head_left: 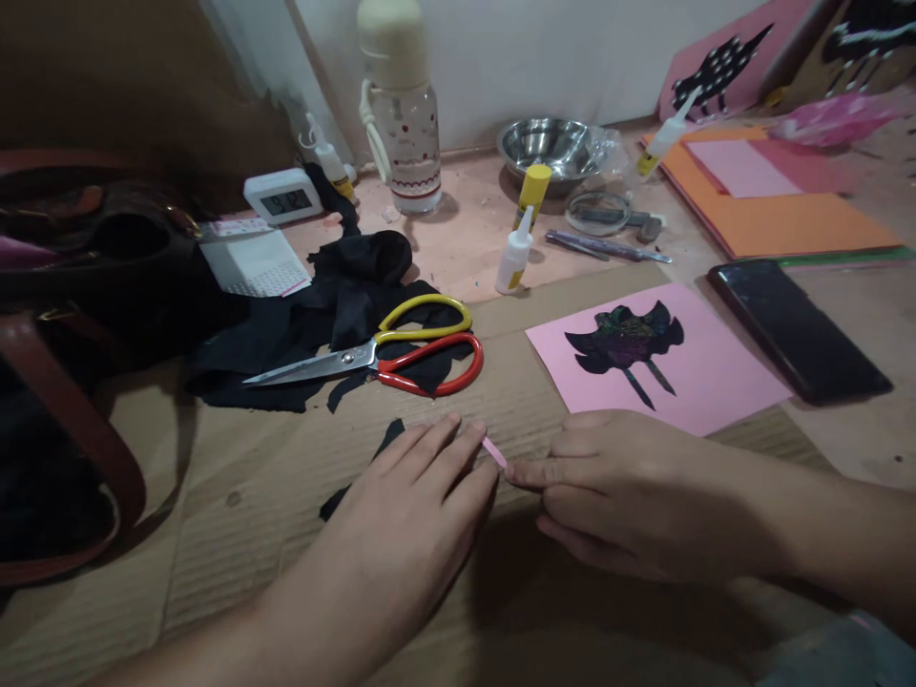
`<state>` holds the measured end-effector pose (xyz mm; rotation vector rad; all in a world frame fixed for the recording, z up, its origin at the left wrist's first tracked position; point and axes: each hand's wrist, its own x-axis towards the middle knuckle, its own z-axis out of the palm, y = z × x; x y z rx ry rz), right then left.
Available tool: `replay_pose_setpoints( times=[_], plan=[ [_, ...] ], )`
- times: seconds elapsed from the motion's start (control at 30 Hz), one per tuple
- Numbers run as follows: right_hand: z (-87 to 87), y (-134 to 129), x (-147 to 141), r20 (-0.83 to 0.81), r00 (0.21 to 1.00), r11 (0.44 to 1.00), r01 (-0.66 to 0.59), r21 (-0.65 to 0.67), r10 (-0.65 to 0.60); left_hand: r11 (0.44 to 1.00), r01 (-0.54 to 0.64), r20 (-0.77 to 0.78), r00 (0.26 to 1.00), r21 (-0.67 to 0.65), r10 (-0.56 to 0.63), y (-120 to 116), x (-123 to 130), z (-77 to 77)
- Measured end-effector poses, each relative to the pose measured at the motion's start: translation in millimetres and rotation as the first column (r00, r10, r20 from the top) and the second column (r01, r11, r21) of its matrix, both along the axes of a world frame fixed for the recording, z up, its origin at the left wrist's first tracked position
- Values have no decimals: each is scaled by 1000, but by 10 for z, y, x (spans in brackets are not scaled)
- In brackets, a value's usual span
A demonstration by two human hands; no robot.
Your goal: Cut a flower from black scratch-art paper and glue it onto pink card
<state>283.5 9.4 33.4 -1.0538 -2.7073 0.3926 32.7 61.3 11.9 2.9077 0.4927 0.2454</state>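
My left hand (422, 496) lies flat on the cardboard, fingers stretched out, its fingertips at a narrow pink paper strip (495, 452). Partly under that hand is a scrap of black cloth (392, 439). From the other side, one fingertip of my right hand (608, 487) meets the strip's near end, with the other fingers curled in. Just beyond the right hand rests a pink card (716, 353) bearing a dark, shiny cut-out shape (626, 339) with two leg-like strips. Scissors (358, 358) with one yellow and one red handle lie beyond my left hand, over black cloth (358, 277).
Small glue bottles (513, 258), a yellow glue stick (533, 191), tweezers (608, 246) and a metal bowl (519, 157) stand behind. A phone (798, 329) and coloured paper (780, 219) are at right. A bag (93, 429), clock (282, 196) and water bottle (415, 143) border the left.
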Motion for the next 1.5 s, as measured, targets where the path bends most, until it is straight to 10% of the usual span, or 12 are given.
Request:
replay_pose_setpoints(
  times=[0.6,0.83,1.23,1.5],
  plan=[
    [1,27,15,-43,999,998,-30,48,32,996,6,31,999,89,-9,10,42,-57],
    [45,12,31,-144,989,982,-6,188,34,993,42,378,926,-111,3,154,116,-92],
    [-60,190,81,-102,988,985,130,111,-119,688,-42,319,865,-724,388,207,145,-84],
    [-157,101,-43,-10,1000,972,-15,234,18,824,-20,345,902,-567,260,154,151,-143]
  ],
)
